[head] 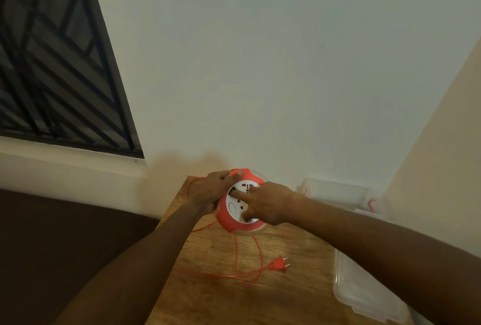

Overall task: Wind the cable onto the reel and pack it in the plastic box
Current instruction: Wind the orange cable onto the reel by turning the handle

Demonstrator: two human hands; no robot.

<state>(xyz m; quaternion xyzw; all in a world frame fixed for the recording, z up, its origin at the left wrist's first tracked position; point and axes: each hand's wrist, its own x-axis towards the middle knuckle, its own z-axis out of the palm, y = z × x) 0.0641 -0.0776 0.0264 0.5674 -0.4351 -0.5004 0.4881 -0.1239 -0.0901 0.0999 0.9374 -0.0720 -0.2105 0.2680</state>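
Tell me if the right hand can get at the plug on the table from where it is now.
Probably yes. The plug lies bare on the wooden table, nothing over it. The right hand rests on the reel face and would only need to let go.

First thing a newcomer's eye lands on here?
The orange cable reel at the far end of the wooden table, gripped at its edge by the left hand while the right hand pokes fingers into its white face. Next, the loose orange cable trailing to the plug, and the clear plastic box by the wall.
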